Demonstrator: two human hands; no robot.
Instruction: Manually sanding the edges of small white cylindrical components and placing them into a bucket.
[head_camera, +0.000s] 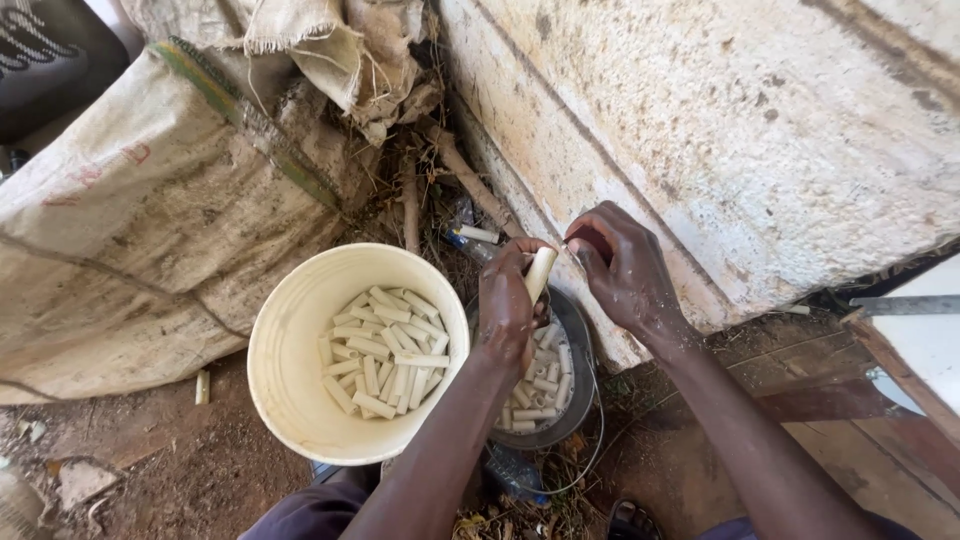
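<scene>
Probably an outdoor yard workspace: bare reddish dirt ground (190, 470), rough stained plaster wall (750, 130), worn woven sack (140, 220) at ten o'clock.

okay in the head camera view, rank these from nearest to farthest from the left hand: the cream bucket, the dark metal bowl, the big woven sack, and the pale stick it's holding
1. Pale stick: gripped in the left hand itself.
2. Dark metal bowl: directly beneath the hand, holding cut pieces.
3. Cream bucket: just to its left, rim close to the wrist.
4. Big woven sack: far left, beyond the bucket.
</scene>
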